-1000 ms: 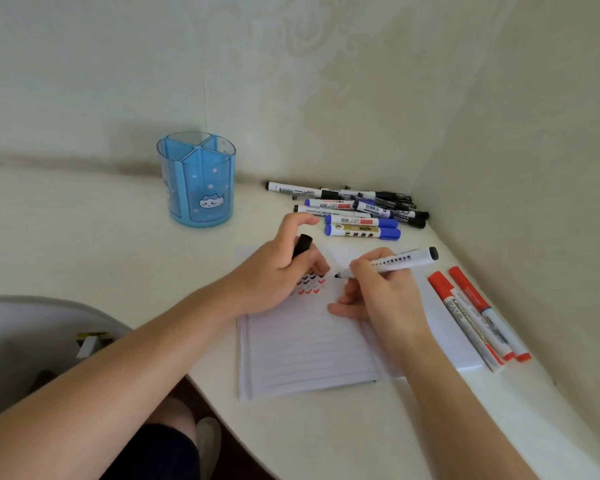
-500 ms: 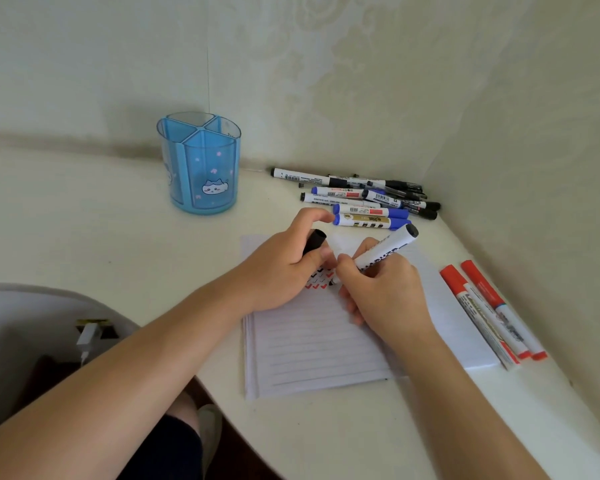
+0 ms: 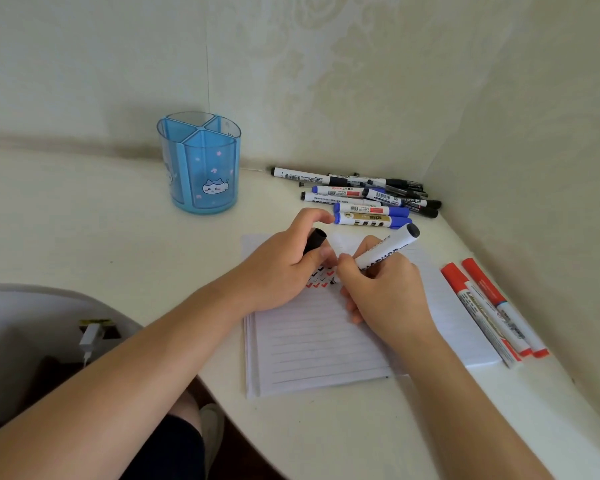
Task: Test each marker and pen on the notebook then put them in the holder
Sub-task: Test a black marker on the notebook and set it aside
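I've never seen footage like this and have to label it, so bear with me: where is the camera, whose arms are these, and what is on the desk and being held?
There is no machine here. A person wears one wide-angle camera on the head, looking down at their own bare arms. The left hand holds a black cap. The right hand grips a white marker, its tip down by small red and black ticks on the lined notebook. On the pale desk are a blue holder with no pens showing in it, a pile of markers and pens near the wall corner, and two red markers right of the notebook.
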